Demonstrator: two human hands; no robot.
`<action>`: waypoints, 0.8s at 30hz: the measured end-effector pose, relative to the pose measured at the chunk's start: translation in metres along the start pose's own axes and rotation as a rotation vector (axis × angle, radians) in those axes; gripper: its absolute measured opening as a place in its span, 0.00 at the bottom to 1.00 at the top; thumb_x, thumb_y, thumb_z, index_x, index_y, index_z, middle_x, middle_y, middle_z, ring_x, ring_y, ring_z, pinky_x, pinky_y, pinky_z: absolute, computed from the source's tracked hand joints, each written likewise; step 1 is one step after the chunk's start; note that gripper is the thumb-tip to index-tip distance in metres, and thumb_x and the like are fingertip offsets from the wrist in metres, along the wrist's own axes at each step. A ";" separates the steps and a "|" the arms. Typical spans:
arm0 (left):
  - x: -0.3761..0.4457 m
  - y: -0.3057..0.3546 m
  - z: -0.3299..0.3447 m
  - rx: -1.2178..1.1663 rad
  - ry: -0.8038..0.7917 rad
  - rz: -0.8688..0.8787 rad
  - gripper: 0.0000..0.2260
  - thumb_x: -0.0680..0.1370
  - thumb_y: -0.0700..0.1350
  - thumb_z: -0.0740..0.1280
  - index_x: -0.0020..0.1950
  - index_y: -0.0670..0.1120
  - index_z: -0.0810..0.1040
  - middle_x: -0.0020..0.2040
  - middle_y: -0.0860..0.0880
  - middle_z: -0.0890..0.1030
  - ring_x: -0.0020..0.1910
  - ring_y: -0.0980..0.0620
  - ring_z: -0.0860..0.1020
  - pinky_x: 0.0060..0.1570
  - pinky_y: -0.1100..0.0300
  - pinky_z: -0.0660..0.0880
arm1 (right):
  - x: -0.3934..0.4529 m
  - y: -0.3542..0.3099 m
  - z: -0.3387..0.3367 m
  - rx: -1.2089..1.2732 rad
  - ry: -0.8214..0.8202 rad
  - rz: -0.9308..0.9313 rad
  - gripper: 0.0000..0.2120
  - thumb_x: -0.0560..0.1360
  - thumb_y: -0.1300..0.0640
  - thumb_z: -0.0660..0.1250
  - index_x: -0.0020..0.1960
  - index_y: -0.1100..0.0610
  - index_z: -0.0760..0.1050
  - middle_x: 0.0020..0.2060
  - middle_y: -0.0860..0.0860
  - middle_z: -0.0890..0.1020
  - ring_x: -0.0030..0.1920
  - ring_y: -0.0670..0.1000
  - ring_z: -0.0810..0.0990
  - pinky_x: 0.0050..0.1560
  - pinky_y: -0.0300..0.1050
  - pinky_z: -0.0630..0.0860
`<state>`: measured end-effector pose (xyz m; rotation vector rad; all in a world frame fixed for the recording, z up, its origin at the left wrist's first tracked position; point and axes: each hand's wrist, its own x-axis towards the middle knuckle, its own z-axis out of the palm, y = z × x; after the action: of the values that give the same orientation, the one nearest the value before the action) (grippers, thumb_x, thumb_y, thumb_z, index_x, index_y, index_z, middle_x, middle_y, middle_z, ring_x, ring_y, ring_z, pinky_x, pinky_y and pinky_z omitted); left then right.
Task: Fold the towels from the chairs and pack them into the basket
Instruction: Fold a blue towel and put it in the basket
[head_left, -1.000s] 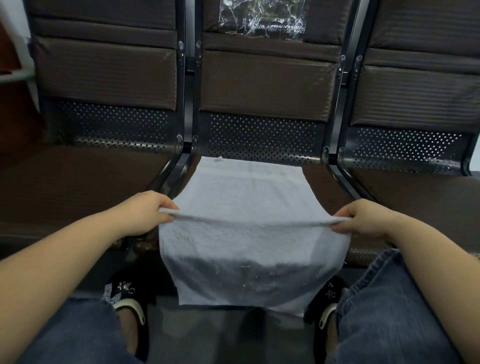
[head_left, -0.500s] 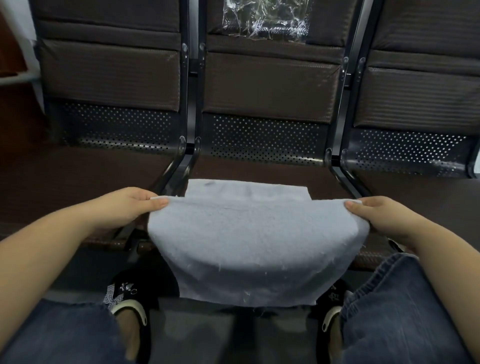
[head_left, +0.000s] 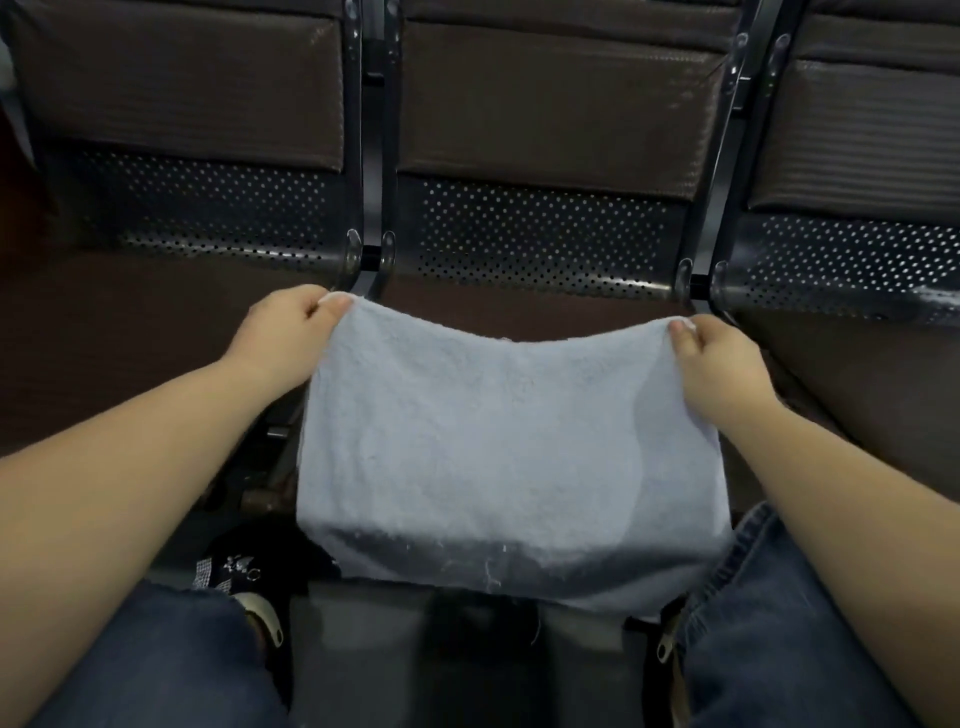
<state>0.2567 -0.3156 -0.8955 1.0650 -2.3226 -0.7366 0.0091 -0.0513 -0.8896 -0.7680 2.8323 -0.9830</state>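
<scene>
Background: row of three dark brown padded chairs (head_left: 545, 93) joined by black metal frame posts (head_left: 371, 156), each backrest ending in a band of perforated metal (head_left: 540, 228) above the seat; the middle seat (head_left: 519, 314) lies directly ahead, its neighbours to either side. Item: one pale blue-grey terry towel (head_left: 498, 447), spread flat over the front part of the middle seat, its far edge sagging slightly between the two held corners, its near portion hanging over the seat's front edge and ending in a frayed hem with loose threads. Whether the towel is doubled over cannot be told. Left hand (head_left: 283, 332): fingers curled, thumb and fingertips pinching the towel's far left corner just beside the left frame post. Right hand (head_left: 719, 364): fingers curled likewise, thumb on top, pinching the towel's far right corner near the right frame post; its wrist lies over the towel's right edge. Foreground: both bare forearms reaching forward; blue denim jeans (head_left: 156, 660) on both knees; a dark patterned slipper (head_left: 244, 587) below the left knee on a grey floor (head_left: 363, 654).
</scene>
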 end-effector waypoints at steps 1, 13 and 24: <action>0.004 -0.001 0.010 0.019 -0.056 -0.033 0.16 0.82 0.50 0.58 0.44 0.42 0.78 0.42 0.45 0.79 0.45 0.44 0.75 0.37 0.55 0.65 | 0.004 0.002 0.010 -0.035 -0.033 0.005 0.18 0.83 0.49 0.52 0.61 0.60 0.73 0.54 0.58 0.78 0.54 0.59 0.75 0.47 0.46 0.66; 0.032 0.010 0.073 0.267 -0.417 -0.101 0.18 0.84 0.51 0.52 0.56 0.40 0.75 0.53 0.42 0.78 0.52 0.43 0.75 0.52 0.51 0.72 | 0.034 0.000 0.068 -0.243 -0.282 -0.010 0.17 0.83 0.51 0.51 0.60 0.61 0.72 0.56 0.60 0.78 0.56 0.62 0.75 0.45 0.47 0.68; -0.004 0.018 0.064 0.229 -0.436 -0.054 0.16 0.83 0.50 0.52 0.46 0.42 0.73 0.43 0.46 0.75 0.46 0.45 0.74 0.42 0.56 0.66 | 0.006 -0.013 0.049 -0.381 -0.433 -0.052 0.18 0.83 0.51 0.49 0.61 0.61 0.71 0.55 0.61 0.78 0.54 0.61 0.77 0.52 0.50 0.74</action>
<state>0.2101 -0.2849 -0.9323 1.1608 -2.8124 -0.8026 0.0189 -0.0904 -0.9203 -0.9503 2.6388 -0.2290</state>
